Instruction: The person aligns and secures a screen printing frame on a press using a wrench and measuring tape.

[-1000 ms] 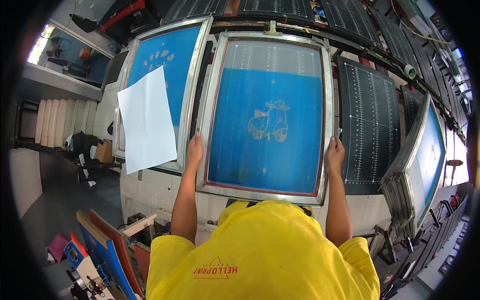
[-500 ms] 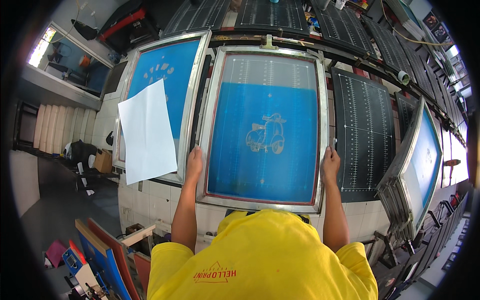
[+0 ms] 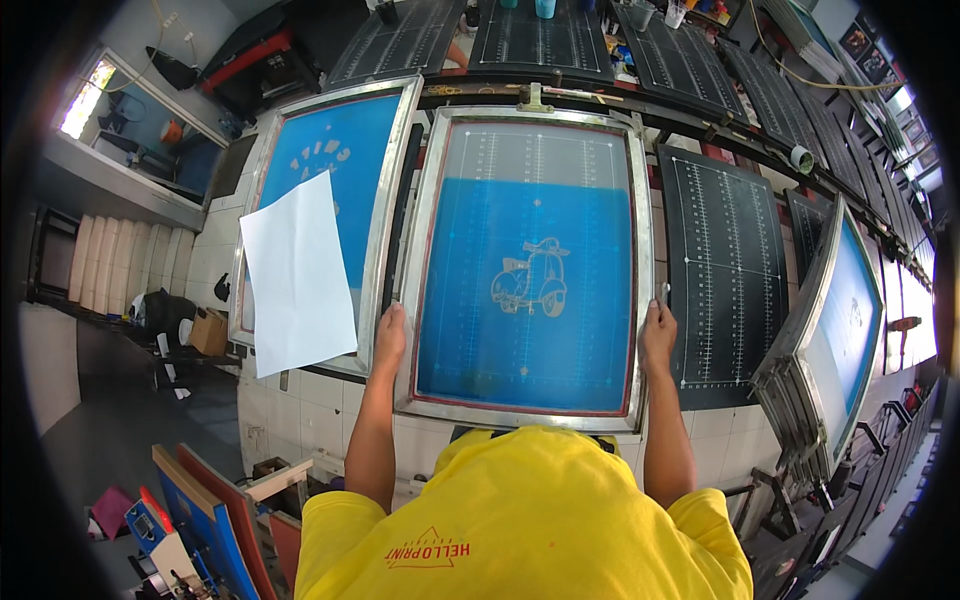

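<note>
While the left hand (image 3: 389, 337) is clamped on one side of the big screen (image 3: 465, 300), the right hand (image 3: 658, 337) is clamped on the other, so the two are well apart with the screen's full width between them. Both grip the lower half of its metal frame (image 3: 520, 415) at nearly the same height. On the left, the fingers are curled and the thumb lies uppermost along the edge; the fingertips are hidden. The right fingers are curled too, and a small pale thing just above them is too small to make out.

The screen lies straight in front of the person, its near edge close to the yellow shirt (image 3: 525, 510) and its far edge at a metal clamp (image 3: 534, 98). Its mesh is blue with a grey strip along the far end, and bears a pale scooter outline (image 3: 528, 280). Whether it touches what is beneath cannot be told.

Left of it is a second screen (image 3: 365, 165), with a white sheet (image 3: 300, 280) across its lower part. Right of it lies a black board (image 3: 728, 275) with white scale lines; farther right, several screens (image 3: 845, 335) stand stacked and tilted. Beyond the clamp, a blue cup (image 3: 545, 9) stands on another black board.
</note>
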{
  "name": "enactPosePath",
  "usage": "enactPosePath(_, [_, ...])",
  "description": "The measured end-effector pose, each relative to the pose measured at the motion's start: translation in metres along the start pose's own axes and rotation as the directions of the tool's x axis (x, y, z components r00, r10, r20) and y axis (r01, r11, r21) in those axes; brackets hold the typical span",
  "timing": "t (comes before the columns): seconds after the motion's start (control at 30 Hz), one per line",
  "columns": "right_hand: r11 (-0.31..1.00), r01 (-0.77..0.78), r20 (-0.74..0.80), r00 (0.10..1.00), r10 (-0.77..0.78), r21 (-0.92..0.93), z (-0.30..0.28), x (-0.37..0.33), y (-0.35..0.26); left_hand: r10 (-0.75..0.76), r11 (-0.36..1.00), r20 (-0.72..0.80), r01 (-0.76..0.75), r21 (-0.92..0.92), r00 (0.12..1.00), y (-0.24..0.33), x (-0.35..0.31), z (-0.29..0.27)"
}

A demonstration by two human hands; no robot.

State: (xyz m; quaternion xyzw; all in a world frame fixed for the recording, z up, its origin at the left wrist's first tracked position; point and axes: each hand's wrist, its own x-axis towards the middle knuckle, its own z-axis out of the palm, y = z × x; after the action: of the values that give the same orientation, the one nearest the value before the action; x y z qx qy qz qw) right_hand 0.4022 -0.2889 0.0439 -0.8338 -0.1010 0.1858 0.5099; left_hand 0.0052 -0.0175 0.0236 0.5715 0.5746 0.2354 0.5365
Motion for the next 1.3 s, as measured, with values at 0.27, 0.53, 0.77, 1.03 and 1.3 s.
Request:
enactPosePath(0.27, [0.997,0.058,-0.032,0.998,-0.057,0.045,0.002,0.002,0.005,0.028,0.998,0.05,-0.025,-0.06,0.998,-0.003,0.002,-0.001])
enactPosePath(0.53, [0.999,0.017,-0.01,1.0,-0.017,0.046,0.002,-0.001,-0.002,0.001,0.998,0.032,0.001,-0.067,0.999,0.001,0.0,0.0])
enactPosePath(0.77, [0.998,0.023,-0.003,1.0,-0.023,0.052,-0.001,0.002,0.005,0.017,0.998,0.054,-0.014,-0.06,0.998,0.011,-0.006,0.002])
enactPosePath(1.03, [0.998,-0.012,-0.017,1.0,0.013,0.054,-0.001,-0.003,-0.005,0.002,0.999,0.046,-0.001,-0.039,0.999,0.008,-0.004,0.002])
enactPosePath(1.3, [0.994,-0.093,0.03,0.995,0.091,0.058,-0.005,-0.011,-0.024,-0.021,1.0,0.029,0.021,-0.019,0.999,0.01,-0.003,0.001])
